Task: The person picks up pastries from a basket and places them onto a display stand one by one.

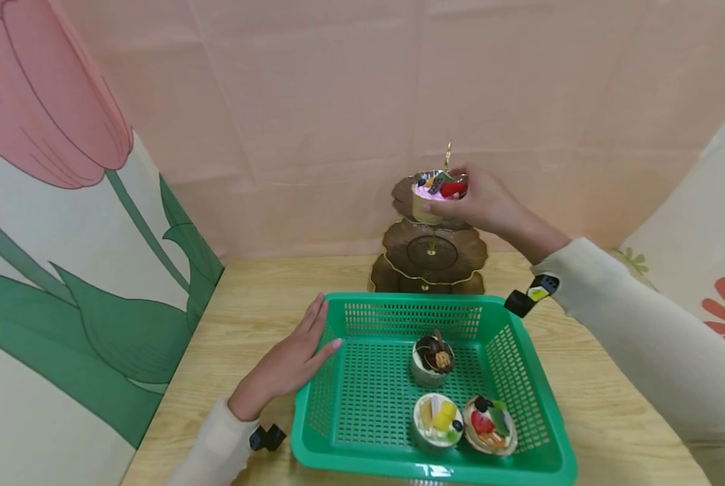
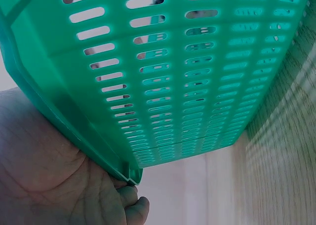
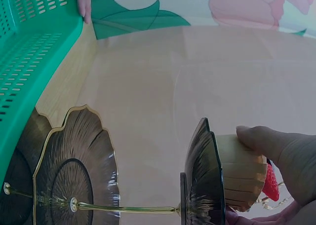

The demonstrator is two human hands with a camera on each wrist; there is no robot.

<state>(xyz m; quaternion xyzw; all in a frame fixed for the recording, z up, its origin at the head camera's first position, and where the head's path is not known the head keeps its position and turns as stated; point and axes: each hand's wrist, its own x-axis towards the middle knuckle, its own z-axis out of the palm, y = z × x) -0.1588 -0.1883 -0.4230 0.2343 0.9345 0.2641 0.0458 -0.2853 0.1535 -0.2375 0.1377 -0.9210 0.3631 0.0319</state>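
Head view: right hand [image 1: 476, 202] grips a cupcake [image 1: 429, 194] at the tiered stand [image 1: 438, 263]. Left hand [image 1: 291, 361], outstretched, touches the green basket [image 1: 411, 298].

Head cam looks forward-down on basket [image 1: 399, 298]; left wrist close against its outside; right wrist rolled sideways near stand [image 3: 84, 141]; all share basket

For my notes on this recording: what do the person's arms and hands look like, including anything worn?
The left hand and right hand wear no gloves. The left sleeve and right sleeve are long and cream-coloured. A small black left-wrist device shows, and a black right-wrist device with a yellow-green patch.
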